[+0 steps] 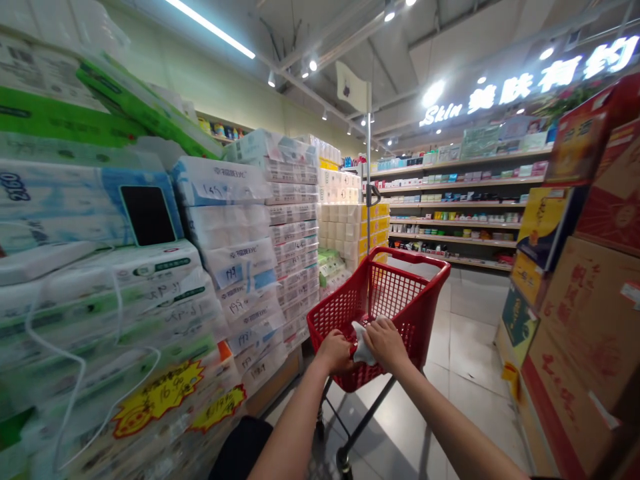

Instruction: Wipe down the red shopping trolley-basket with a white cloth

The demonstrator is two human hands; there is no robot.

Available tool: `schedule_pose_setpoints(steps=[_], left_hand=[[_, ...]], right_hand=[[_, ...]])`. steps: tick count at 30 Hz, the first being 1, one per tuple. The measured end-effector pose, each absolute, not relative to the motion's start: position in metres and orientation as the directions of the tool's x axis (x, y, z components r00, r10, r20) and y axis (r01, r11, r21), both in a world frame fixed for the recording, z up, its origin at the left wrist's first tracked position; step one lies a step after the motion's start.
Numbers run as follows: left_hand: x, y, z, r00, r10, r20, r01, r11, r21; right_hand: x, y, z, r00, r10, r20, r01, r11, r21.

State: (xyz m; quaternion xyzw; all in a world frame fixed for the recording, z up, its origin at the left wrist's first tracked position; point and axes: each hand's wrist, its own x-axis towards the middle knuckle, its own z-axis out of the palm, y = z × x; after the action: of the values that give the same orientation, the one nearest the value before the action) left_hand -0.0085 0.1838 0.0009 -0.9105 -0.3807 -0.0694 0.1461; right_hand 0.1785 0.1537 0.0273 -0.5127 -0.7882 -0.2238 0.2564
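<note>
In the lower middle of the frame I see both bare hands meet at the near rim of the red shopping cart. My left hand is clenched around that rim, knuckles up. My right hand sits just beside it, its fingers curled over a white cloth and grasping it against the same rim. The cloth lies between the two hands and touches both; a corner of it sticks up above the rim. The cart stands on the pale tiled floor, basket pointing away from me, towards the middle of the frame.

Stacked packs of tissue paper fill the left half, close beside the cart. Yellow price tags are stuck on the packs at lower left, and a dark flat screen leans on a pack at middle left. Cardboard boxes are piled along the right edge. Behind the cart a thin pole rises to a white flag. Stocked shelves run across the upper right under a lit sign.
</note>
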Motion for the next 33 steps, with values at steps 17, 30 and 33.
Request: schedule_pose_setpoints(steps=[17, 30, 33], left_hand=[[-0.028, 0.18, 0.012, 0.63, 0.723, 0.283, 0.762, -0.646, -0.045], [0.039, 0.149, 0.01, 0.425, 0.885, 0.19, 0.894, -0.443, 0.061], [0.028, 0.15, 0.013, 0.459, 0.868, 0.191, 0.875, -0.479, 0.074]], right_hand=[[0.33, 0.185, 0.042, -0.296, 0.675, 0.676, 0.955, 0.227, 0.191], [0.204, 0.126, 0.003, -0.353, 0.633, 0.689, 0.918, 0.378, 0.123], [0.256, 0.129, 0.015, -0.414, 0.652, 0.635, 0.904, 0.376, 0.204]])
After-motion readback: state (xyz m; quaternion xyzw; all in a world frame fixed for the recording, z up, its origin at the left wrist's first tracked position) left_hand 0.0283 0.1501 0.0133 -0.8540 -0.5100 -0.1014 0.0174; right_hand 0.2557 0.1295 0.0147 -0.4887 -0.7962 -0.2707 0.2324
